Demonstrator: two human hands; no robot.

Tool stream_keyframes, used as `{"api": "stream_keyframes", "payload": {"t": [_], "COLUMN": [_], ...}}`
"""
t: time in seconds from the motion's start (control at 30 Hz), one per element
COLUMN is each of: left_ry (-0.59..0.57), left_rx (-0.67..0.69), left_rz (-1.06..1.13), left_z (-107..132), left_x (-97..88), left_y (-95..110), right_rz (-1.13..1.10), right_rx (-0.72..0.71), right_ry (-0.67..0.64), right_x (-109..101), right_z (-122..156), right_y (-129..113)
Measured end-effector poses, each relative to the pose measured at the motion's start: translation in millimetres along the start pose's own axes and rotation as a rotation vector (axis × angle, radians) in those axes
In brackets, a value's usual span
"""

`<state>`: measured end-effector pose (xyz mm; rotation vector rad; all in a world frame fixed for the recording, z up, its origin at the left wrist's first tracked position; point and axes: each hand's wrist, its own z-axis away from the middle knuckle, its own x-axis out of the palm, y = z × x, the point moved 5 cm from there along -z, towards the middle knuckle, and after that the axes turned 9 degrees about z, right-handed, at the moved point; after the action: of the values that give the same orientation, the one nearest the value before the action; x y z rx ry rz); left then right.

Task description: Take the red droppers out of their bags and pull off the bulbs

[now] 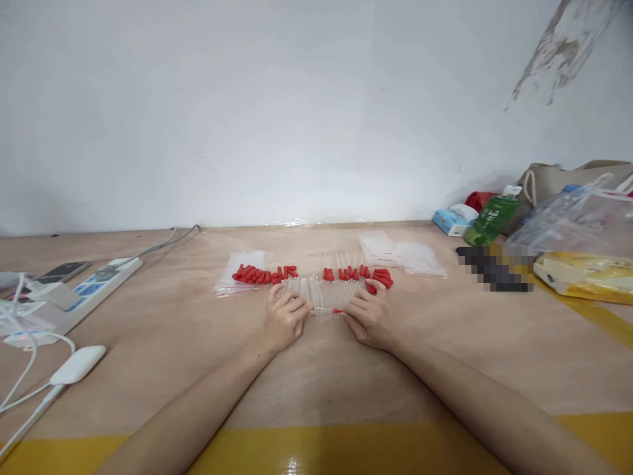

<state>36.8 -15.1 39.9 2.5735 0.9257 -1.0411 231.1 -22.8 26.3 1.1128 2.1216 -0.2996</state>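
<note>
A thin clear tube (324,309) lies level between my two hands. My left hand (287,315) pinches its left end. At its right end, my right hand (370,316) has its fingertips closed on a small red rubber bulb (337,311), which meets the tube. Just behind are many more clear tubes (311,290), side by side in a row and partly covered by my fingers. Loose red bulbs (257,274) make a heap at the left, and other red bulbs (352,272) lie along the tubes' far ends towards the right.
Clear plastic bags (422,257) lie flat at the back right, with more bags (232,280) under the left heap. A power strip (106,280) with white cables is at far left. A green bottle (496,214), tissue pack (452,221) and plastic-wrapped items (583,218) stand right.
</note>
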Motion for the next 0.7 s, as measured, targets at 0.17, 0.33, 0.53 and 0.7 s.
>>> {"api": "stream_keyframes", "payload": {"t": [0.17,0.33,0.53,0.7], "left_ry": [0.069,0.074,0.106,-0.020], "left_rx": [-0.109,-0.127,-0.015,0.007], "left_rz": [0.032,0.133,0.109,0.113], "left_z": [10,3,-13,-19], "left_x": [-4.4,10.2,16.1,32.5], "left_y": [-21,-14,-1,10], "right_rz": [-0.137,-0.253,-0.201,-0.180], "right_rx": [0.208,0.296,0.652,0.750], "right_ry": [0.118,0.271,0.286,0.152], "right_x": [-5,-7,-17,-12], "right_z": [3,-3,12,21], "right_y": [32,46,103,125]}}
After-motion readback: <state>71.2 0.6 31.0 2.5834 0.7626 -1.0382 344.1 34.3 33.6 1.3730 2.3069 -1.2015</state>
